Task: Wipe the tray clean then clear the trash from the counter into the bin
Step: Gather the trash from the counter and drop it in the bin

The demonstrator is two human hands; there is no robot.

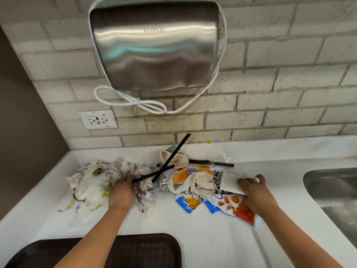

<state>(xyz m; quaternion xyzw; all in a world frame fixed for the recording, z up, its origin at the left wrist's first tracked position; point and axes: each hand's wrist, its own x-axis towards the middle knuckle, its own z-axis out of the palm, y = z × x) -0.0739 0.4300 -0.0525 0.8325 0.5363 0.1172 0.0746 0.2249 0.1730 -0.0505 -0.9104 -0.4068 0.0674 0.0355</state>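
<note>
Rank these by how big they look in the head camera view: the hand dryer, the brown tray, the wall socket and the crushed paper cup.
1. hand dryer
2. brown tray, cropped and nearest the camera
3. wall socket
4. crushed paper cup, close to the socket; unsure

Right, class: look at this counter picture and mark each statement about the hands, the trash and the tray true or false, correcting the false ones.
1. The left hand is at the black straw amid the crumpled tissues. True.
2. The right hand holds a metal spoon. False: it holds a folded white paper.
3. The dark tray lies near the camera, apart from the trash. True.
4. The steel sink is left of the trash. False: it is on the right.
5. The crushed paper cup sits on the tray. False: it lies on the counter, near the wall.
</note>
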